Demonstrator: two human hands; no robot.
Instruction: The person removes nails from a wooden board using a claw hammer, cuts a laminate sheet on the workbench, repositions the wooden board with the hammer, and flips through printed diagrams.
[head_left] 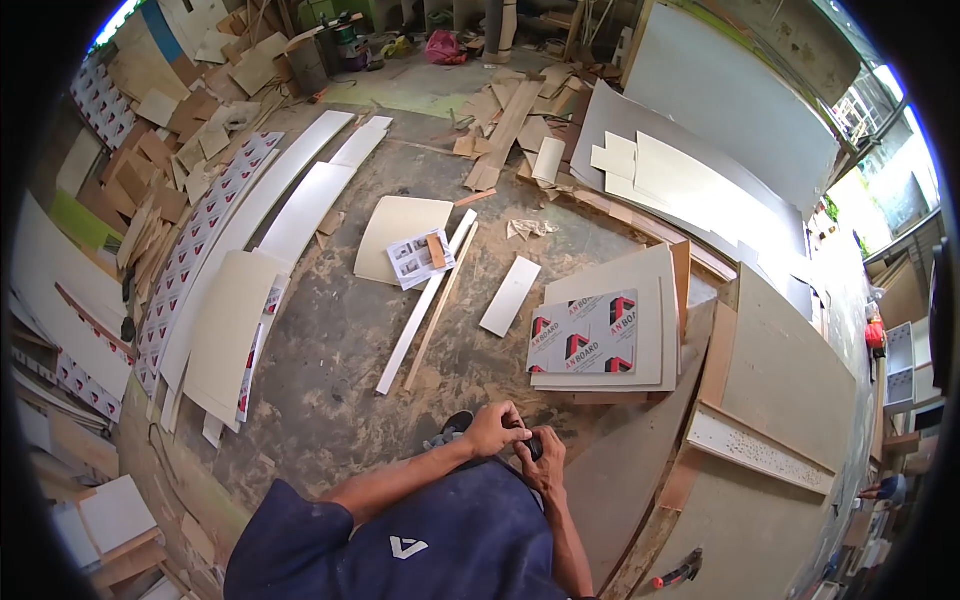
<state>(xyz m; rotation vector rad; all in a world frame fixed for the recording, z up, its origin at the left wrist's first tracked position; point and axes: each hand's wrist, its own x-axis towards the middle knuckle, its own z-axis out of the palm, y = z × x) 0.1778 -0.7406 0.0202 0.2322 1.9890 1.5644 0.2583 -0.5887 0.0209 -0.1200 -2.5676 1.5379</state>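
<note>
In front of my dark blue shirt, my two hands meet near the bottom centre of the head view. My right hand (544, 462) is closed around a small black object (535, 447), whose kind I cannot make out. From the left, my left hand (494, 430) reaches across, its fingers curled and pinching at the same object. Beyond the hands lies a stack of pale boards with a printed panel (583, 335) on top. A narrow white board (510, 296) rests on the floor farther off.
Long white strips (310, 190) lie at left. A printed sheet (419, 259) lies on a cream board (390, 225), beside a thin wooden strip (440, 310). A tool with red handle ends (680, 569) lies on a large panel (745, 520) at right. Wood scraps (505, 130) are piled behind.
</note>
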